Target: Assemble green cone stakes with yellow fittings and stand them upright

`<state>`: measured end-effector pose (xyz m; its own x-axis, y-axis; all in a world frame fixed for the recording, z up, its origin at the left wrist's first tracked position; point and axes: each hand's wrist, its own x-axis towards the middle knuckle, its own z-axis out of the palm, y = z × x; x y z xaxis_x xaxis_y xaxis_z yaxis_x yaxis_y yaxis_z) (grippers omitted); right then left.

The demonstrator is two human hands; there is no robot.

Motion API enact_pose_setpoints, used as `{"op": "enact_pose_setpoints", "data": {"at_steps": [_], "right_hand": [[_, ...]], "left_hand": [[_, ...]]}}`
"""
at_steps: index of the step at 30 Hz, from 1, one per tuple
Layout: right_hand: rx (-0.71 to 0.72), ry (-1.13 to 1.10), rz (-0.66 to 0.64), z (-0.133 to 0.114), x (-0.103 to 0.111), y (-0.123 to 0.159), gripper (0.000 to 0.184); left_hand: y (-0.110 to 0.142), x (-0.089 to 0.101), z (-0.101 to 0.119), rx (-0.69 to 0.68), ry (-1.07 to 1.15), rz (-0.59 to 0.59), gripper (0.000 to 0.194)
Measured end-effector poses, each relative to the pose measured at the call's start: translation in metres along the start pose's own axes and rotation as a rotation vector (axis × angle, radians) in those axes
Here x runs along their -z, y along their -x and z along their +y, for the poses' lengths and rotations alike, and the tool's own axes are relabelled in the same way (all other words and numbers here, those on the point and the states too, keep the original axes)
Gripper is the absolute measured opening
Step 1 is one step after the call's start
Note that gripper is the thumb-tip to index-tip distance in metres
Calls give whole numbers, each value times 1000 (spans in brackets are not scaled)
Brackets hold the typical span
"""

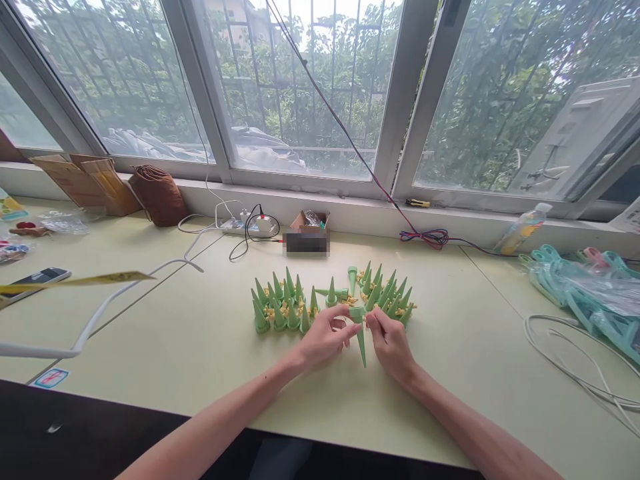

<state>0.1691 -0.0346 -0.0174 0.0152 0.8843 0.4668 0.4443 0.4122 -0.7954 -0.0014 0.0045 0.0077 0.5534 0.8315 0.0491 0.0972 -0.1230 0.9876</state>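
Observation:
My left hand (330, 331) pinches the wide cap of a green plant-watering spike (361, 347), whose narrow tip points down toward me. Against the side of that cap, my right hand (390, 338) has its thumb and finger closed; whatever small piece they hold is mostly hidden. Behind my left hand stands a group of green spikes (280, 300), cap down and tip up. Another such group (387, 290) stands behind my right hand. Small yellow pieces (353, 301) lie among them. Between the groups are one spike lying on its side (340, 293) and one resting tip toward me (353, 280).
At the back are a power strip (250, 225), a small open box (313, 220) and coiled wires (425, 237). A bottle (525, 230), bagged teal plastic parts (590, 287) and a pale cable (565, 360) occupy the right. A phone (45, 277) and white cable (105, 310) lie left.

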Motion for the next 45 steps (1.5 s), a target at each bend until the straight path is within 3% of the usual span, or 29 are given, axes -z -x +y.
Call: {"op": "enact_pose_setpoints", "data": {"at_steps": [7, 18, 22, 26, 31, 37, 45], "right_hand": [[13, 11, 9, 0, 0, 1, 35], [40, 19, 10, 2, -2, -1, 35], [41, 28, 23, -2, -2, -1, 35], [44, 31, 63, -5, -1, -1, 35], [37, 23, 128, -7, 2, 0, 34], [79, 39, 59, -6, 0, -2, 34], [70, 23, 4, -6, 2, -1, 35]], "left_hand": [[1, -2, -2, -117, -76, 72, 45], [0, -3, -5, -394, -253, 179, 23], [0, -2, -3, -424, -304, 190, 21], [2, -6, 0, -331, -289, 195, 26], [1, -8, 6, -119, -75, 135, 36], [-2, -2, 5, 141, 200, -94, 69], [-2, 1, 4, 191, 350, -180, 62]]}}
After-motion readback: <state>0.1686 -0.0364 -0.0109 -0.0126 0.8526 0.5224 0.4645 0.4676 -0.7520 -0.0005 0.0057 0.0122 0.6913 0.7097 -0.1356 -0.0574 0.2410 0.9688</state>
